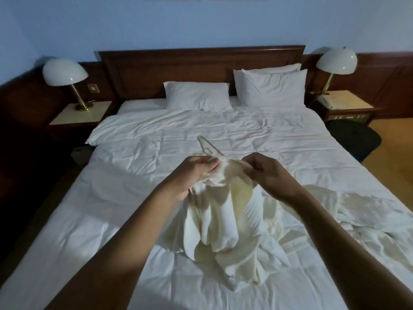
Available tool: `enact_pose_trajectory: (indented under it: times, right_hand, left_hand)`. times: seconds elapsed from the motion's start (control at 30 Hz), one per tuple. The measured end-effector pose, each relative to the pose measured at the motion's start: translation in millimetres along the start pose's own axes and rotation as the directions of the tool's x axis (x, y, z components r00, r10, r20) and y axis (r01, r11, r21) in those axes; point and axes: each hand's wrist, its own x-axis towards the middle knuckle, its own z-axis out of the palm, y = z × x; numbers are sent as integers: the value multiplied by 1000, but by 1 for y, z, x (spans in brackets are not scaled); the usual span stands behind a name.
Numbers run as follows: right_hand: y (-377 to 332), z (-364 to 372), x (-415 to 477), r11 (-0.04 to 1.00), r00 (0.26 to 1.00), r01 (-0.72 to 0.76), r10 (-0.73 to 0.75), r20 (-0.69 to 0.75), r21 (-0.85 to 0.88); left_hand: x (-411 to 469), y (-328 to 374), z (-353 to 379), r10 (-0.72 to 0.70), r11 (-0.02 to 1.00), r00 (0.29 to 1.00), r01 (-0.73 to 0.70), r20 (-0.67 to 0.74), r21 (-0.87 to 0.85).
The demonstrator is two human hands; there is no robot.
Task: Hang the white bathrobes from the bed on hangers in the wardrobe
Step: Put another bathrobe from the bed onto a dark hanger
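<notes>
A white bathrobe (pixel 223 222) hangs bunched above the bed (pixel 111 198), its lower folds resting on the sheet. My left hand (pixel 194 173) grips the robe's collar where a pale hanger (pixel 207 146) pokes out, hook pointing away from me. My right hand (pixel 266 171) pinches the collar fabric on the other side. A second white bathrobe (pixel 348 209) lies spread flat on the bed to the right. The wardrobe is out of view.
Three white pillows (pixel 199 95) lean at the dark wooden headboard (pixel 201 63). Bedside tables with dome lamps (pixel 64 72) stand on both sides; the right one (pixel 344 104) carries a phone. A dark bag (pixel 355 142) sits on the wooden floor at right.
</notes>
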Motion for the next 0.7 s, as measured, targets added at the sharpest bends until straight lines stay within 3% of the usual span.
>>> enact_pose_trajectory:
  times: [0.07, 0.2, 0.27, 0.33, 0.43, 0.57, 0.63, 0.7]
  right_hand:
    - [7, 16, -7, 1000, 998, -19, 20, 53, -8]
    - [26, 56, -13, 958, 993, -103, 117, 35, -269]
    - [41, 62, -11, 948, 979, -153, 184, 86, -280]
    - [56, 61, -12, 952, 962, -149, 202, 182, -267]
    - [75, 57, -10, 952, 951, -140, 206, 230, -272]
    - [102, 48, 15, 950, 967, -197, 229, 114, -242]
    - [120, 39, 33, 942, 962, -241, 264, 73, -234]
    - [139, 31, 54, 927, 958, -250, 278, 65, -279]
  left_hand:
    - [1, -11, 0, -33, 996, 999, 34, 16, -77]
    - [1, -41, -4, -93, 990, 995, 97, 44, -100]
    - [2, -61, -14, -39, 994, 999, 41, -20, 99]
    - [2, -85, -27, 35, 925, 997, -5, -74, 379]
    - [-2, -119, -41, -1, 858, 998, 30, -58, 512]
    - [11, -165, -41, -125, 753, 992, 112, -27, 649]
    - [24, -178, -44, -176, 738, 979, 201, -104, 644]
    - [45, -183, -46, -235, 874, 944, 309, -231, 375]
